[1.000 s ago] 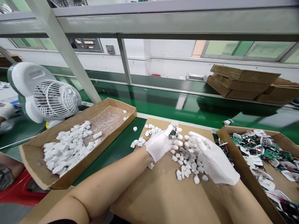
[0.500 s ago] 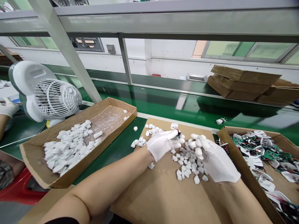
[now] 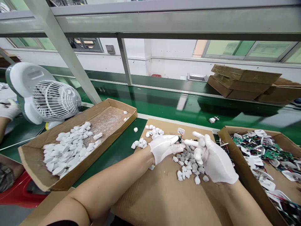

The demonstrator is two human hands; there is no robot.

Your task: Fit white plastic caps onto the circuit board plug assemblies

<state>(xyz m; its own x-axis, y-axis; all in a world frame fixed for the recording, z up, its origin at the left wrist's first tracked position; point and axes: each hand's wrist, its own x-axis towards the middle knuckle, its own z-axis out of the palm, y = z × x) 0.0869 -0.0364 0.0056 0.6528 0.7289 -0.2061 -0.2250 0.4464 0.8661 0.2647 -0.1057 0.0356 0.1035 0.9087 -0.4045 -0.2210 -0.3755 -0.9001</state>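
Observation:
My left hand (image 3: 164,148), in a white glove, pinches a small circuit board (image 3: 180,138) with thin wires that lead to a white plastic cover (image 3: 181,131). Its fingers hide most of the board. From the right, my gloved right hand (image 3: 213,155) reaches one stretched finger to the board, touching at or close to it. Its other fingers are spread, and I see nothing held in them. Under both hands lies a heap of small whitish-grey lumps (image 3: 188,161) on a flat cardboard sheet (image 3: 164,194). More white lumps (image 3: 154,131) lie beyond my left hand.
To the left, a cardboard tray (image 3: 113,135) holds many white pieces (image 3: 68,150). A white fan (image 3: 54,97) stands behind it, near another person's gloved hand (image 3: 10,110). A cardboard box (image 3: 231,150) of wired boards and covers is at right. Overhead runs a metal beam (image 3: 150,23).
My right hand has stretched a finger left toward the board, closing the gap between the hands. The white cover has shifted slightly right. The view has moved a little.

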